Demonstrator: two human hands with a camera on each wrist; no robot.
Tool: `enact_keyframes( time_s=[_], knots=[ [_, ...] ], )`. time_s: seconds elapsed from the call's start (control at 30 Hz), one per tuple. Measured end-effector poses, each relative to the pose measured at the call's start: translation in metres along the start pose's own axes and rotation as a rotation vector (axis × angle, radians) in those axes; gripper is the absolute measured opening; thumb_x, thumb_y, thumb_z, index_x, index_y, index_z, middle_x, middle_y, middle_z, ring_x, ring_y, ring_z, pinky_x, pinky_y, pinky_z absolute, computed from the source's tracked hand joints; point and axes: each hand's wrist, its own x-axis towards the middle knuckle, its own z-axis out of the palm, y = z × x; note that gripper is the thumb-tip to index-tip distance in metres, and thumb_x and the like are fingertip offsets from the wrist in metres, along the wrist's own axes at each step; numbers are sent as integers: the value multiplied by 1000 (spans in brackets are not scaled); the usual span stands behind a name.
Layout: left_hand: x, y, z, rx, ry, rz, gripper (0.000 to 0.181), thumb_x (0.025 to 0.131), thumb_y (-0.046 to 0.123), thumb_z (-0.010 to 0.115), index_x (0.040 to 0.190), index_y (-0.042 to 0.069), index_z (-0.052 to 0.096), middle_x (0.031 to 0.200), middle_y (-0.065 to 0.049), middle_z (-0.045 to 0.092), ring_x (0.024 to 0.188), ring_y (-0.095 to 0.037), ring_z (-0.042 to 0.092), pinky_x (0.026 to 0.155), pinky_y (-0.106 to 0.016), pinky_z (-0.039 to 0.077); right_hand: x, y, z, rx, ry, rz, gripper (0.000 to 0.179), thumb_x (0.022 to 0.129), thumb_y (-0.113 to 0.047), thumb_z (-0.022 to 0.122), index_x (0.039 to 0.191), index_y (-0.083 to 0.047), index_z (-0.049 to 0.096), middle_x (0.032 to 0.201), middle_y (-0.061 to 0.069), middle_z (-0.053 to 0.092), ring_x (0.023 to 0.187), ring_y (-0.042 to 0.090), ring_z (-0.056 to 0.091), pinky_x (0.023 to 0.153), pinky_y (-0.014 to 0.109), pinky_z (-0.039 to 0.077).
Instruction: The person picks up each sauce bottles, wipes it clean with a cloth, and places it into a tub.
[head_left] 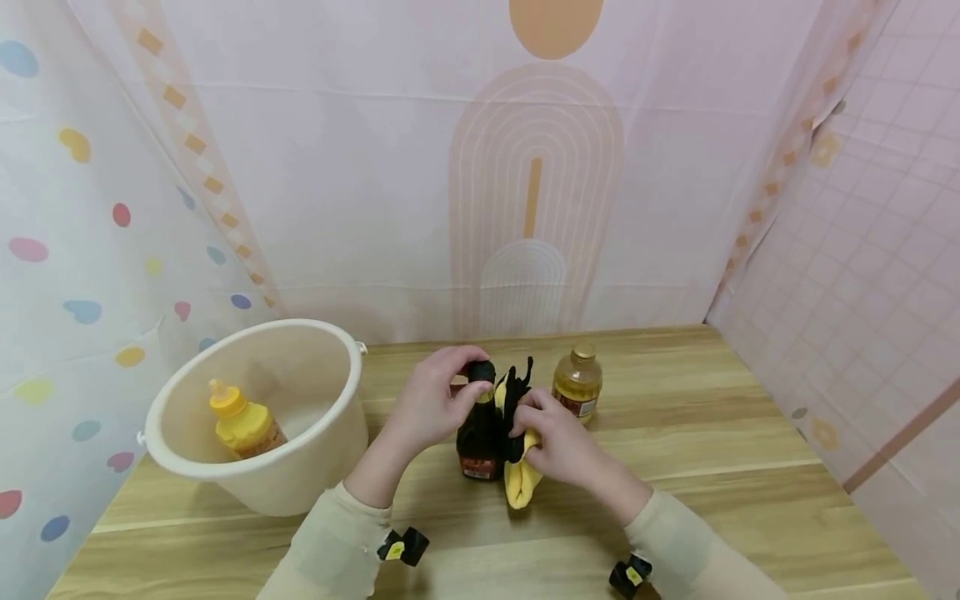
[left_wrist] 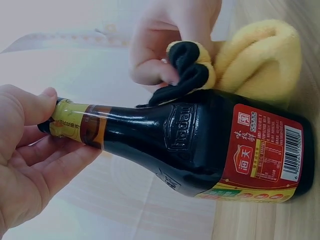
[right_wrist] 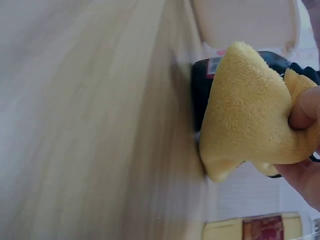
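A dark soy sauce bottle with a red and yellow label stands upright on the table. My left hand grips it by the neck and cap, thumb on one side and fingers on the other. My right hand pinches a folded yellow cloth with black edging. In the left wrist view the cloth lies against the bottle's side, its black part touching the glass. Behind the right hand stands a clear bottle of yellowish liquid with a gold cap, apart from the cloth.
On the left of the wooden table stands a white bucket. A yellow squeeze bottle leans inside it. Patterned curtains hang behind the table and along both sides.
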Motion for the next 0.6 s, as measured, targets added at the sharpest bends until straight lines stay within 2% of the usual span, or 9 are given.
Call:
enact_keyframes(
  time_s=[0.1, 0.3, 0.6],
  knots=[
    [0, -1, -1, 14, 5, 4, 25, 87, 0, 74, 110, -3, 65, 104, -14, 65, 94, -24, 64, 72, -23, 57, -1, 5, 1, 20, -32, 33, 37, 61, 17, 66, 81, -14, 59, 98, 1, 50, 84, 15, 51, 65, 26, 45],
    [0, -2, -1, 8, 1, -2, 26, 86, 0, 75, 110, -2, 65, 103, -13, 65, 93, -24, 63, 70, -22, 57, -1, 12, 4, 0, -130, 73, 35, 64, 15, 66, 80, -15, 60, 93, -4, 54, 78, 11, 50, 65, 24, 45],
    [-3, -6, -5, -36, -17, -34, 29, 85, 1, 76, 112, -1, 65, 104, -11, 64, 94, -23, 63, 71, -22, 57, 4, 9, 5, -82, -211, 70, 32, 67, 12, 66, 81, -16, 62, 88, -6, 57, 76, 11, 51, 63, 24, 44]
  ],
)
